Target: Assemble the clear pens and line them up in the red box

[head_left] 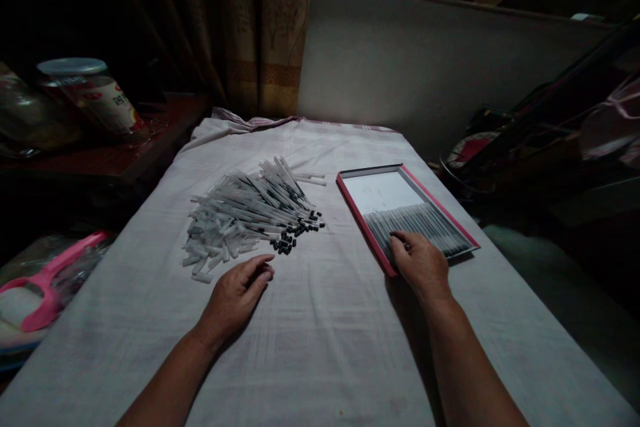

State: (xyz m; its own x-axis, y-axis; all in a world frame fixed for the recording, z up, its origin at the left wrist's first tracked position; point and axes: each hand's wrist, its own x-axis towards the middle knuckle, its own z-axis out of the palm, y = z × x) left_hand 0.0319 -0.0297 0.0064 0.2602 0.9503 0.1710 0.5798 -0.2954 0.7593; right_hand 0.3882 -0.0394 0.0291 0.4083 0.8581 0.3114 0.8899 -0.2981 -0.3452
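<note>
My left hand (234, 295) rests on the cloth just in front of a heap of pen parts. Its fingers are loosely bent, with a gap between thumb and forefinger and nothing visible between them. Closest to it are small black plugs (283, 244) and short translucent caps (220, 243). Behind these lie many slim translucent pen barrels (250, 197), some with dark refills. On the right, a shallow red-edged box (357, 213) holds a row of pens (420, 227) side by side. My right hand (423, 265) reaches over its near edge, fingers curled at the row's left end; what they grip is hidden.
A pale checked cloth (320, 347) covers the table. At left, a lidded jar (95, 97) stands on a dark red side table (145, 153), with pink-handled scissors (47, 280) lower down. A curtain (275, 33) and a wall (375, 60) close off the back.
</note>
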